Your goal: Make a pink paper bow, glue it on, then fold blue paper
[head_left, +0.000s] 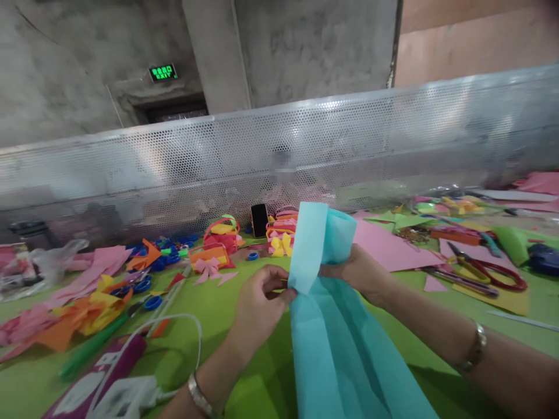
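A long sheet of light blue paper (323, 349) is held up in front of me, creased lengthwise, with its top end folded into a strip and a loop. My left hand (266, 302) pinches the left edge of the paper just below the folded strip. On the other side my right hand (356, 273) grips the paper under the loop, its fingers partly hidden behind the sheet. The lower end of the paper runs out of view at the bottom. Beneath both hands lies the green table surface (218, 314).
Pink paper (393, 244), red-handled scissors (498, 273) and a box cutter (463, 281) lie at right. Small paper bags (209, 256) and a phone (259, 220) stand at the back before a perforated metal panel (196, 157). A white charger with cable (131, 396) sits front left.
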`<control>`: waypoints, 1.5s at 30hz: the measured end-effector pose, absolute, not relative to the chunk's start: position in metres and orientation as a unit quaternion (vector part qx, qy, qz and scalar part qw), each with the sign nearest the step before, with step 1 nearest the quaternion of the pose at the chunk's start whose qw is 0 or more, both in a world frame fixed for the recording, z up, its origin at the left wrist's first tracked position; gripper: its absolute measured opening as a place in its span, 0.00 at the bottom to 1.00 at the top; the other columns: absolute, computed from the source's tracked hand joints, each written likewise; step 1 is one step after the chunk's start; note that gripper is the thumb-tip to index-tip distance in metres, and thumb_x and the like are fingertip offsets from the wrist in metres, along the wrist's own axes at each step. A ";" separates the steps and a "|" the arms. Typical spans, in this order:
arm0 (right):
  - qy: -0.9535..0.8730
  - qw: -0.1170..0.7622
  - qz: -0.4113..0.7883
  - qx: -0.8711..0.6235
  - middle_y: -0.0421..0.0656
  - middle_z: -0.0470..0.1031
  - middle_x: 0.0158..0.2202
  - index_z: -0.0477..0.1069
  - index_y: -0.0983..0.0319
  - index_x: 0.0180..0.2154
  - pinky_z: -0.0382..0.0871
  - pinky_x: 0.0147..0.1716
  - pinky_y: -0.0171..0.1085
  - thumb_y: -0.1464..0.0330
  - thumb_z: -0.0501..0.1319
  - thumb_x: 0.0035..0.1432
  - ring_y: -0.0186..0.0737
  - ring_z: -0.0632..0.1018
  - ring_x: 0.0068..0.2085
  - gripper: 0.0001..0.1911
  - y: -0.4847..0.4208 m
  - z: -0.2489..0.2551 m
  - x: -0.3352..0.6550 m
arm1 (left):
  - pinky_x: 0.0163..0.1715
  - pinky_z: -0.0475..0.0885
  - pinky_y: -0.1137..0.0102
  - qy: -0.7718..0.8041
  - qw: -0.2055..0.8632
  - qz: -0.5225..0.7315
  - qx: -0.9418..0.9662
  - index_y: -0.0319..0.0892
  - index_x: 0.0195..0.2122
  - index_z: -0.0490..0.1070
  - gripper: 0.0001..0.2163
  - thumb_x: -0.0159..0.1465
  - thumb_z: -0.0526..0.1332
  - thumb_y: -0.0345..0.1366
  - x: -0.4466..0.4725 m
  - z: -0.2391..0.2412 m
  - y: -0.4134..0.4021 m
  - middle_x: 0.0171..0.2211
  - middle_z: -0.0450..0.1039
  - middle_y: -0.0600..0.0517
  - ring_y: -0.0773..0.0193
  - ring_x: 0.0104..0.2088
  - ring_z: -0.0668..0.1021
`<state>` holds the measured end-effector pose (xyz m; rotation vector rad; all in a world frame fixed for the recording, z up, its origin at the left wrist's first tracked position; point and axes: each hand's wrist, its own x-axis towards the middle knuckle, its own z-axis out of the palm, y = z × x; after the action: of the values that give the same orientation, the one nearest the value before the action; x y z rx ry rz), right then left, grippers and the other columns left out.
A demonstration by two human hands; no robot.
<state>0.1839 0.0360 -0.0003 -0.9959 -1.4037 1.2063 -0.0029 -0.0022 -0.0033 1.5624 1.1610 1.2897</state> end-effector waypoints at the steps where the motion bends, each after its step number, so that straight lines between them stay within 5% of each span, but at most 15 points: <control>1: -0.579 0.494 0.499 -0.415 0.47 0.80 0.38 0.75 0.63 0.38 0.75 0.40 0.47 0.67 0.71 0.38 0.52 0.79 0.40 0.20 0.036 0.000 0.184 | 0.31 0.71 0.72 0.462 0.379 0.517 0.613 0.42 0.29 0.66 0.09 0.48 0.64 0.28 -0.003 -0.004 -0.002 0.28 0.73 0.54 0.64 0.31 0.77; 9: -0.593 0.476 0.475 -0.443 0.46 0.79 0.40 0.75 0.61 0.39 0.74 0.40 0.47 0.67 0.71 0.37 0.53 0.78 0.42 0.22 0.034 0.003 0.183 | 0.28 0.70 0.73 0.470 0.257 0.513 0.671 0.43 0.26 0.74 0.04 0.52 0.61 0.29 -0.006 -0.007 0.000 0.30 0.74 0.52 0.65 0.30 0.75; 19: -0.586 0.503 0.476 -0.420 0.47 0.79 0.39 0.74 0.62 0.36 0.74 0.38 0.47 0.67 0.69 0.40 0.52 0.78 0.39 0.17 0.032 0.001 0.184 | 0.26 0.70 0.71 0.420 0.418 0.553 0.586 0.43 0.29 0.65 0.05 0.56 0.58 0.37 -0.001 -0.009 0.002 0.26 0.71 0.55 0.67 0.25 0.74; 25: -0.607 0.517 0.448 -0.404 0.45 0.79 0.38 0.74 0.60 0.36 0.75 0.38 0.46 0.68 0.68 0.39 0.50 0.78 0.40 0.17 0.028 0.002 0.180 | 0.20 0.64 0.76 0.459 0.350 0.560 0.594 0.41 0.25 0.65 0.04 0.53 0.59 0.34 -0.005 -0.008 0.005 0.18 0.64 0.59 0.72 0.20 0.67; 33: -0.697 0.469 0.368 -0.400 0.44 0.79 0.37 0.75 0.60 0.36 0.74 0.37 0.44 0.67 0.69 0.39 0.50 0.78 0.40 0.17 0.021 0.011 0.175 | 0.20 0.68 0.75 0.467 0.347 0.562 0.588 0.40 0.32 0.69 0.07 0.52 0.60 0.35 -0.006 -0.007 0.005 0.22 0.70 0.56 0.69 0.22 0.73; 45: -0.644 0.485 0.335 -0.488 0.46 0.79 0.28 0.75 0.65 0.29 0.73 0.27 0.39 0.63 0.64 0.45 0.47 0.79 0.31 0.12 0.020 0.005 0.171 | 0.25 0.71 0.73 0.485 0.335 0.486 0.646 0.39 0.27 0.75 0.07 0.53 0.60 0.36 0.000 -0.007 -0.004 0.23 0.74 0.52 0.66 0.24 0.74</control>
<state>0.1713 0.0199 0.0055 -1.1881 -1.5675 0.8166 0.0004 -0.0037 -0.0066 1.6853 1.2650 1.2678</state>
